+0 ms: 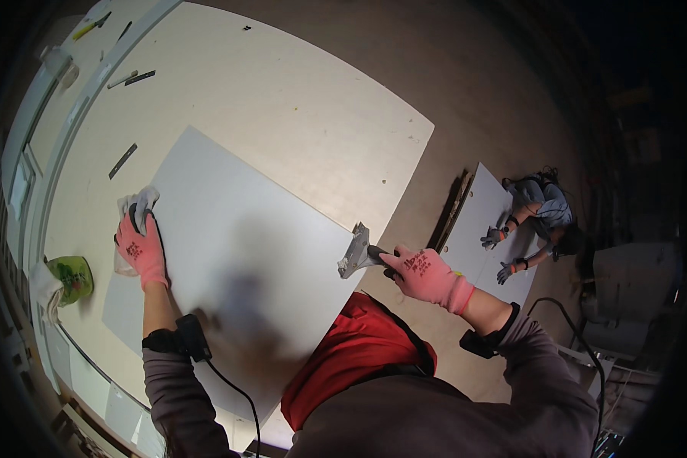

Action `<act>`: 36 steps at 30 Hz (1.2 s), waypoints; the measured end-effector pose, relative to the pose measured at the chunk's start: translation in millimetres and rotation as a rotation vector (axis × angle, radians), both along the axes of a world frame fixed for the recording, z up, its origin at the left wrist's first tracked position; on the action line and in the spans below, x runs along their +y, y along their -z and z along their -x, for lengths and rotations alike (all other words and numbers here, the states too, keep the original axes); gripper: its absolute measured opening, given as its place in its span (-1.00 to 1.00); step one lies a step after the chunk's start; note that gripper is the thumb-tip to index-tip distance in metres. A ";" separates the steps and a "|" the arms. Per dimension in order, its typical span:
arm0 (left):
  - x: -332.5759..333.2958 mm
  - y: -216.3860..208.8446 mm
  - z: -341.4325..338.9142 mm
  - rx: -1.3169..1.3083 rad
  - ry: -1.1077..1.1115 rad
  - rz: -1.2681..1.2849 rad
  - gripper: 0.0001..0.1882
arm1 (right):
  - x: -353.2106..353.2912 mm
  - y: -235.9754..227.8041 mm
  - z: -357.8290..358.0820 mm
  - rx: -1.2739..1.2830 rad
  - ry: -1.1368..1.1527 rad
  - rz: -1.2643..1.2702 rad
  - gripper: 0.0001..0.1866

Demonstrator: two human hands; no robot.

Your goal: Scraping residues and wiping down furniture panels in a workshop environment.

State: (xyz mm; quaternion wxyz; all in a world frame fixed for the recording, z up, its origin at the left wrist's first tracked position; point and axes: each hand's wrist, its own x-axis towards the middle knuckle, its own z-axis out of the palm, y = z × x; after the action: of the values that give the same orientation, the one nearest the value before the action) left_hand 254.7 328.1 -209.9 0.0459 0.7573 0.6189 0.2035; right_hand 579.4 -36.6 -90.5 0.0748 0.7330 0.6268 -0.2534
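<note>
A smooth pale grey-white panel lies at a slant on a large cream worktable. My left hand, in a pink glove with a dark palm, is closed on a crumpled white rag at the panel's left edge. My right hand, in a matching glove, grips the dark handle of a scraper. The scraper's wide metal head is at the panel's right corner; whether its blade touches the surface I cannot tell. Part of the panel's near side passes under my shadow.
A green tub stands at the left, with a pale cloth beside it. Dark flat strips lie on the table near a long metal rail. To the right, a gloved co-worker leans over another white panel.
</note>
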 end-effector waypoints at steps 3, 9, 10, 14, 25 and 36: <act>-2.6 2.2 -0.2 -0.015 0.013 -0.017 -0.51 | -12.8 -2.7 -2.6 -0.003 0.009 0.051 -0.52; 1.3 5.9 5.2 0.061 -0.010 -0.024 -0.52 | -22.8 -2.9 -4.2 -0.002 0.003 0.102 -0.52; -0.4 5.3 4.0 0.051 -0.013 -0.016 -0.53 | -17.2 -2.0 -5.8 0.012 -0.013 0.086 -0.53; -2.8 6.4 2.1 0.041 0.007 -0.031 -0.53 | 13.6 -5.3 -9.0 0.027 -0.019 0.094 -0.53; -0.2 5.2 -0.8 0.099 -0.015 -0.054 -0.54 | 31.8 5.8 -11.5 0.005 -0.048 0.090 -0.53; -4.8 4.6 2.7 0.009 -0.006 -0.035 -0.53 | 3.4 10.1 -12.0 0.006 -0.054 -0.025 -0.52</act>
State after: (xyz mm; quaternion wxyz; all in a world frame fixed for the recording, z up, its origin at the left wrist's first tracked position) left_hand 252.1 323.4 -214.5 0.0291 0.7571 0.6176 0.2110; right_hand 591.5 -33.1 -100.6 0.0704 0.7161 0.6496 -0.2456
